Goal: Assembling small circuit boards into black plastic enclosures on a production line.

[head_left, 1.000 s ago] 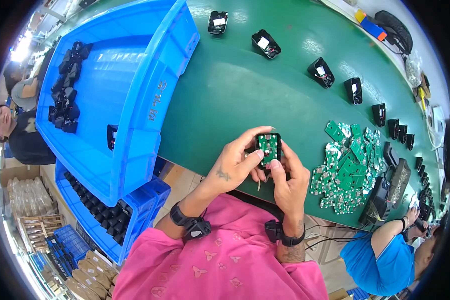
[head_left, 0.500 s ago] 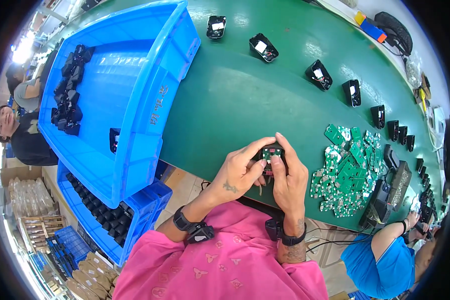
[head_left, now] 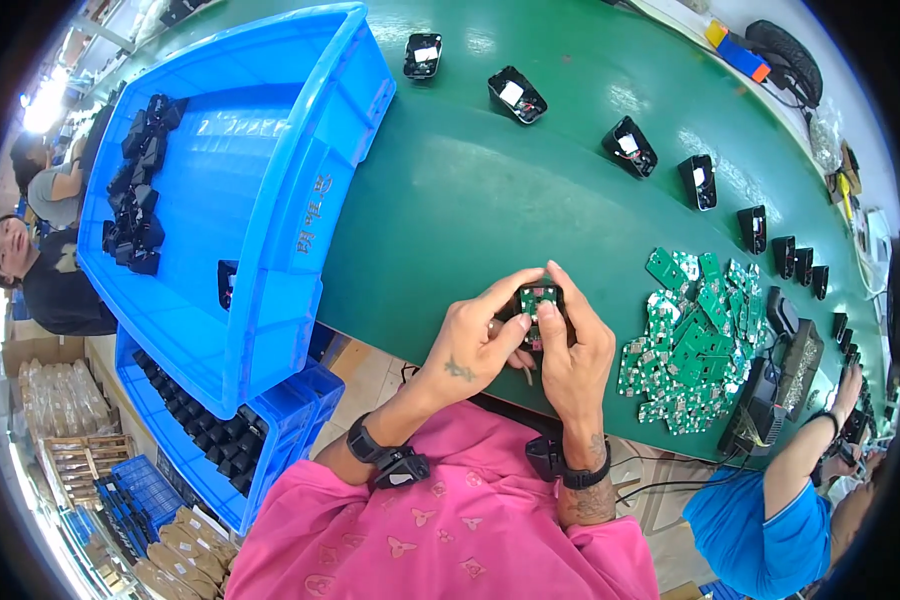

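Directly between a person's left hand [head_left: 473, 345] and right hand [head_left: 578, 358], a green circuit board [head_left: 534, 298] in a black casing [head_left: 519, 299] is grasped equally from both sides, thumbs on the board, long axis pointing away from the body, near the green table's [head_left: 450, 235] edge.

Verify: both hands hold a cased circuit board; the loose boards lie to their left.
The left hand and right hand do hold a cased circuit board, but the loose circuit boards lie to their right, not left, as the head view shows.
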A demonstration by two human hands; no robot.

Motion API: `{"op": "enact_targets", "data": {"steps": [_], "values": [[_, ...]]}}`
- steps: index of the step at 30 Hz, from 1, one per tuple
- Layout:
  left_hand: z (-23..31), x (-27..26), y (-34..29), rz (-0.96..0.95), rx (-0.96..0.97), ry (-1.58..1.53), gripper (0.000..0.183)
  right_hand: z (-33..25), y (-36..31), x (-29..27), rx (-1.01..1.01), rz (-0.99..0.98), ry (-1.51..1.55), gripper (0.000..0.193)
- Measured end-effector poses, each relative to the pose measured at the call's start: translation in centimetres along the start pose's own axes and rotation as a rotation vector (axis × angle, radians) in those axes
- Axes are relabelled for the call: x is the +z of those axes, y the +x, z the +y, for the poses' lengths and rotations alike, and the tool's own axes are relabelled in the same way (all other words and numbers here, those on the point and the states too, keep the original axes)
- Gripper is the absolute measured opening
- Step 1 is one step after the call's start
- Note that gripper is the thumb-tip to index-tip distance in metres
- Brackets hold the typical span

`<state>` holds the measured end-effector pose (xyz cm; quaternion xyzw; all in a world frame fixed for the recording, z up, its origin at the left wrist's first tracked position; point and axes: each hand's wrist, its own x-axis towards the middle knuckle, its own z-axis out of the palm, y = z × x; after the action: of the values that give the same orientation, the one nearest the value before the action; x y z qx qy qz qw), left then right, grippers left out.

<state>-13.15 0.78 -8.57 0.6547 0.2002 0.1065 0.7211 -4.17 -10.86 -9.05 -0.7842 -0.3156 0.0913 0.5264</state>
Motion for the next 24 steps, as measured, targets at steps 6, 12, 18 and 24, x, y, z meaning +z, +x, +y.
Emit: {"op": "enact_targets", "data": {"steps": [6, 12, 18, 24], "values": [[0.4, -1.4, 0.7, -0.047, -0.358, -0.445, 0.031, 0.3, -0.4, -1.5, 0.171, -0.111, 0.215, 0.045], [-0.3, -3.1, 1.6, -0.138, -0.502, -0.919, 0.033, 0.7, -1.0, -1.7, 0.024, -0.169, 0.254, 0.055], [-0.7, -2.5, 1.6, -0.143, -0.529, -1.003, 0.037, 0.9, -1.1, -1.8, 0.025, -0.150, 0.258, 0.058], [-0.2, -1.8, 1.4, -0.123, -0.483, -0.865, 0.030, 1.0, -1.5, -1.7, 0.055, -0.143, 0.269, 0.057]]}}
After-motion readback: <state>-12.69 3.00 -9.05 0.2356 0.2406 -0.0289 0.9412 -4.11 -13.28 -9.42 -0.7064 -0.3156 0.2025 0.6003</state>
